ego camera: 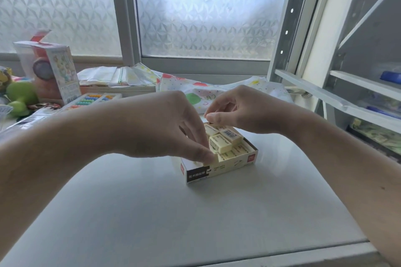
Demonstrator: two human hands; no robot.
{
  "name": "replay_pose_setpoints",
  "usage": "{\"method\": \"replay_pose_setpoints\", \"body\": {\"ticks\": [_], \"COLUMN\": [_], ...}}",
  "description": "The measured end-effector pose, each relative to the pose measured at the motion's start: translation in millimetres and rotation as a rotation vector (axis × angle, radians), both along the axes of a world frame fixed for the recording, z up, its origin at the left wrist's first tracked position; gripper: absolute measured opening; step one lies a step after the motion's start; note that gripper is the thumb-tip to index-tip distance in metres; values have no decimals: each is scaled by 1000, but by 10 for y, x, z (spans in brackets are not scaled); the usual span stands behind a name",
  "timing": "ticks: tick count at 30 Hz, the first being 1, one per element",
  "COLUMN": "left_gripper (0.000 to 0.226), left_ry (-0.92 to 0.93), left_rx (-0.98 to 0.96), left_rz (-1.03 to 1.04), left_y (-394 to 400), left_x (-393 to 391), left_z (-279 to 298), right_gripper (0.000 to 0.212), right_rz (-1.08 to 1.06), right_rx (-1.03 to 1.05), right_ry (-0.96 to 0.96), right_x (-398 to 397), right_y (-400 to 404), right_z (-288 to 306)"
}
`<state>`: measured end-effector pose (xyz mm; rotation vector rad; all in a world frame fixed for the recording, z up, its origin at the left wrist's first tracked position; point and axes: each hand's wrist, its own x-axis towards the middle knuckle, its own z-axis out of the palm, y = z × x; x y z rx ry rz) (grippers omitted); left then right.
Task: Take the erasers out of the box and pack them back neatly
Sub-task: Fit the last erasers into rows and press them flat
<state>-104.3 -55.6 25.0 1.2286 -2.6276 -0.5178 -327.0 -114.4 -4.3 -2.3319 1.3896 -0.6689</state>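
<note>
1. Head view looks down on a small open eraser box [219,168] sitting near the middle of a pale table [173,212], with both hands over it.
2. Inside the box lie cream erasers [225,142] — the lower layer looks flat and ordered, while a few on top sit tilted and out of line.
3. At about 9 o'clock of the box, the left hand [165,128] has its thumb and fingers [204,155] narrowed on what seems to be one eraser at the near-left corner; a firm grasp cannot be confirmed, since the hand covers that spot.
4. Up at 12 o'clock, the right hand [243,110] hovers just above the far edge, its thumb and forefinger pinched close together. Whether they hold anything I cannot tell.
5. Judged from the jumble, the step in hand is lifting or settling the loose top erasers. To do it well, take one eraser at a time by its long sides, keep the box from sliding with the other hand, and turn each eraser parallel to the row beneath — no forcing it in at a slant.
</note>
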Motion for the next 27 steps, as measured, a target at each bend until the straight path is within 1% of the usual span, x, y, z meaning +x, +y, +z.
{"method": "replay_pose_setpoints", "body": {"ticks": [7,10,15,19,23,27], "left_gripper": [15,17,16,11,8,13], "left_ry": [-54,-24,97,81,-23,-35], "left_rx": [-50,-49,66,97,-16,-120], "left_rz": [55,79,33,21,11,27], "left_y": [3,-12,-63,-103,-73,-42], "left_x": [-7,-24,-24,37,-46,-62], "left_z": [-21,-58,-95,-64,-127,-141], "right_gripper": [15,15,16,16,15,15], "right_rz": [10,11,11,11,11,14], "right_rx": [-4,-4,-4,-3,-1,-2], "right_ry": [2,3,9,9,14,17], "right_x": [-7,-11,-15,-18,-13,-12], "right_y": [-6,-12,-25,-24,-23,-15], "right_z": [-1,-6,-6,-11,-6,-3]}}
